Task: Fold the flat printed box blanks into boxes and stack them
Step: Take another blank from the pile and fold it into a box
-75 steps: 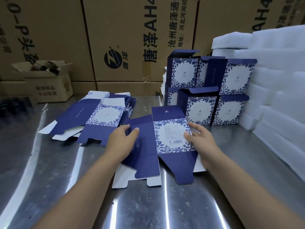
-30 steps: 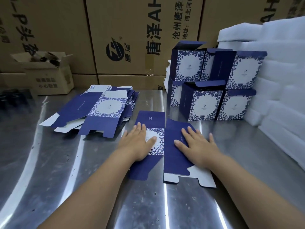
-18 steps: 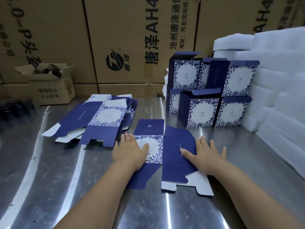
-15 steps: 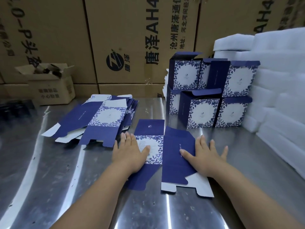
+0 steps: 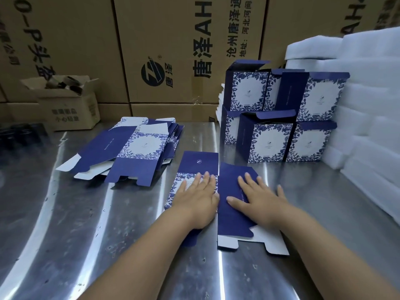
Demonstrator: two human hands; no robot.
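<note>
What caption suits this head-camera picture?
Left grip and right grip press a box blank flat on the metal table; folded boxes stacked behind.

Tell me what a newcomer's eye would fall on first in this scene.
The left hand and right hand press flat, side by side, on a blue printed box blank at the middle of the steel table. Behind them to the right is a stack of folded boxes, two tiers high, beside white foam blocks. A loose pile of flat blanks lies to the left.
</note>
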